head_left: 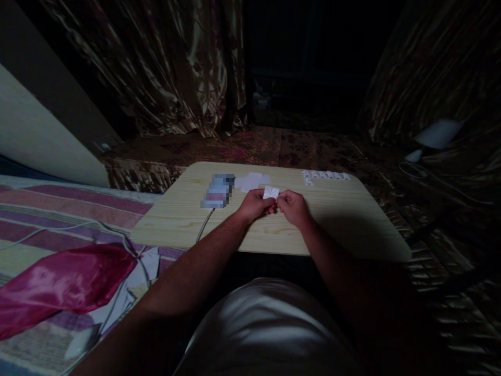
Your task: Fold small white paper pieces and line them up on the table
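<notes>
A small white square of creased paper (271,192) is held just above the near half of the wooden table (176,224). My left hand (254,205) grips it from the left, thumb on top. At its right edge, the fingers of my right hand (293,206) pinch the corner. Beyond my left hand lie loose white paper sheets (251,181), partly overlapping. Toward the table's far right, several small folded white paper pieces (329,175) stand in a row, with one more piece (309,182) in front of them.
A blurred-out phone-like device (219,190) with a cable (203,224) lies left of my hands. On the striped bed (50,209) are a shiny pink cloth or bag (70,282) and papers. A white lamp (438,134) stands at the right, curtains (188,62) behind.
</notes>
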`<action>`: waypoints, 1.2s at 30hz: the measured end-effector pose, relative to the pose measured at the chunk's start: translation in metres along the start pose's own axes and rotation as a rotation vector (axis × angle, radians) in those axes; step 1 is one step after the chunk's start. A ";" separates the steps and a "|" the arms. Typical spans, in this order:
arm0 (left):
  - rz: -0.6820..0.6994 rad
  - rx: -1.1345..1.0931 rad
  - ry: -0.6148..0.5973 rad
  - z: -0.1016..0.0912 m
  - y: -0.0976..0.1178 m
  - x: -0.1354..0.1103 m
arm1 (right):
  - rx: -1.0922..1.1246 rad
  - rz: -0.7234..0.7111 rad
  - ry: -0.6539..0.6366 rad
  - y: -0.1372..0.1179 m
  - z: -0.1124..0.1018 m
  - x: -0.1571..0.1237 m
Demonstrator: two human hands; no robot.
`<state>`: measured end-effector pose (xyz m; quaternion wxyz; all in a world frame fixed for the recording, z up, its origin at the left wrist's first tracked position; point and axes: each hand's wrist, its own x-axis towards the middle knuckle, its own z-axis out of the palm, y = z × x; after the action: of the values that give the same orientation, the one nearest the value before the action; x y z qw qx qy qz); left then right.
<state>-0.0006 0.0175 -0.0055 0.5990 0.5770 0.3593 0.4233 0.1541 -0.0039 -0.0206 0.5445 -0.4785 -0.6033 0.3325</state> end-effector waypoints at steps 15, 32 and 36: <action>-0.048 -0.032 -0.011 -0.001 0.005 -0.002 | 0.118 0.038 -0.030 -0.003 -0.005 0.001; -0.032 0.070 -0.049 -0.003 0.000 0.000 | 0.014 0.051 -0.011 -0.003 -0.003 0.001; -0.029 0.094 -0.044 -0.003 0.000 -0.001 | 0.016 0.036 -0.018 -0.002 -0.004 0.001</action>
<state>-0.0039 0.0182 -0.0062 0.5851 0.6084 0.3740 0.3842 0.1578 -0.0040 -0.0175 0.5366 -0.4820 -0.5968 0.3516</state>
